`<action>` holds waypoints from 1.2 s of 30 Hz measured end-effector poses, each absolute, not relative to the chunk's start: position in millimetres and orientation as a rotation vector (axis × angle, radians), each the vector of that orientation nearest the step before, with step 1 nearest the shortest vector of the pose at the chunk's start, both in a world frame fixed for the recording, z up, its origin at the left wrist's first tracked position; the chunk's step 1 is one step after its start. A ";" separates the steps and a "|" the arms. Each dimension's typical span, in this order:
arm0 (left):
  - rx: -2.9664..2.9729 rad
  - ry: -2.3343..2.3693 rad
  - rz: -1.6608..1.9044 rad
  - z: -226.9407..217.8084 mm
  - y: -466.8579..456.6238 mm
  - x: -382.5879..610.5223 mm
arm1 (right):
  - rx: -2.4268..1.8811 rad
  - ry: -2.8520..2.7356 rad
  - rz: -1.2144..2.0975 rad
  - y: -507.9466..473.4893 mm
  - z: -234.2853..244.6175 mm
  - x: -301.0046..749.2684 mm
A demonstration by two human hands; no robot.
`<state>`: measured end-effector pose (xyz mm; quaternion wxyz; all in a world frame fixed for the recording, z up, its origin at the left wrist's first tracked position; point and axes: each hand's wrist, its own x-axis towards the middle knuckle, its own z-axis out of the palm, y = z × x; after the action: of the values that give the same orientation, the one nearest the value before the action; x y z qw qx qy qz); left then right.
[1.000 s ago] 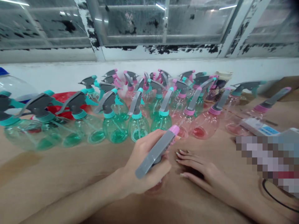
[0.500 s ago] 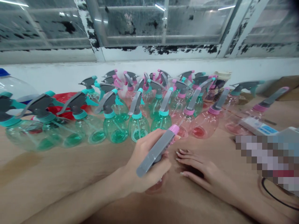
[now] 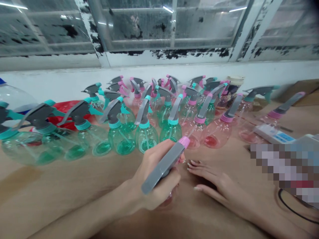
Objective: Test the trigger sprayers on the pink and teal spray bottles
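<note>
My left hand [image 3: 152, 176] is wrapped round the trigger head of a spray bottle [image 3: 163, 166] with a grey top and a pink nozzle. Most of its pink body is hidden under the hand; a bit shows just below my fingers. To the right, my right hand [image 3: 214, 182] rests palm down with its fingers stretched out, holding nothing. Ahead of both hands stands a row of spray bottles, among them a green one with a turquoise collar [image 3: 147, 137] and a pink one with a pink collar [image 3: 218, 131].
More spray bottles crowd behind the front row. A red plastic bag [image 3: 67, 108] lies at the left, beside a large clear jug [image 3: 15, 96]. A white and blue box [image 3: 276, 132] and a cardboard box [image 3: 304, 94] are on the right. A wall with windows closes the back.
My left hand and the spray bottle have shifted slightly left and down in view. The right hand stays almost where it was, and the view itself has moved a little.
</note>
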<state>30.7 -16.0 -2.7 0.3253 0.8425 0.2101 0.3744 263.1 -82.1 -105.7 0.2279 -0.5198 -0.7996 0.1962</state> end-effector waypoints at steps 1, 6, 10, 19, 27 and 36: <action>2.216 0.557 0.988 -3.9 -15.6 30.2 | -1.441 -2.192 0.543 -82.3 -106.0 263.7; 2.192 0.685 0.985 -5.9 -16.4 29.8 | -1.445 -2.163 0.589 -83.3 -107.0 266.6; 2.191 0.669 0.964 -9.7 -16.7 29.5 | -1.523 -2.127 0.646 -86.0 -107.6 269.1; 2.205 0.692 0.949 -12.5 -15.1 29.2 | -1.483 -2.122 0.696 -87.9 -111.0 273.9; 2.191 0.686 0.953 -12.7 -15.7 27.1 | -1.388 -2.177 0.716 -84.2 -110.3 274.0; 2.170 0.697 0.974 -7.5 -15.0 28.5 | -1.401 -2.185 0.746 -83.6 -107.4 272.1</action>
<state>28.5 -15.0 -7.5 0.3257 0.8278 0.2658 0.3715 272.1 -83.6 -107.4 0.2187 -0.5060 -0.7896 0.2695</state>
